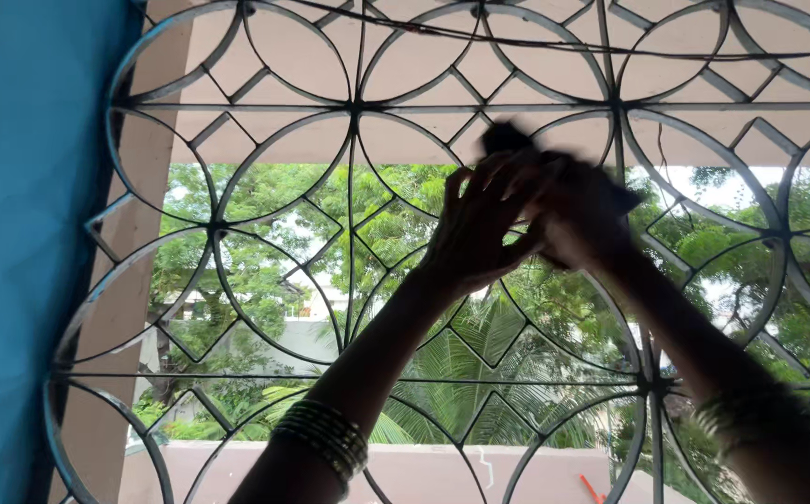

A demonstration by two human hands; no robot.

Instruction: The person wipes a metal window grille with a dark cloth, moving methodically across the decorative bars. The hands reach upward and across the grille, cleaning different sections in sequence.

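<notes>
Head view: two hands are reaching up in front of one metal window grille [358,107] made of circles and petal-shaped bars. The left hand [475,229] is showing its back to the camera, fingers spread and curling toward the right, touching one dark cloth [508,140]. The right hand [578,224] is sitting just beside the left one, motion-blurred and in silhouette; it is pressing against the same cloth, but whether its fingers are closing around it cannot be told. The cloth is bunching at the top of both hands, up against the grille bars near the middle of the frame, with a dark corner poking out to the right.

Two forearms are rising from the bottom edge. One stack of thin bangles [326,443] is sitting on the left wrist, and one more stack of bangles [750,415] is showing on the right wrist, blurred.

One blue wall [22,252] is filling the left side. One thin wire [536,42] is running across the top of the grille. Behind the bars, green trees [265,271] and palm fronds are showing, plus one low pink ledge [424,471] along the bottom.
</notes>
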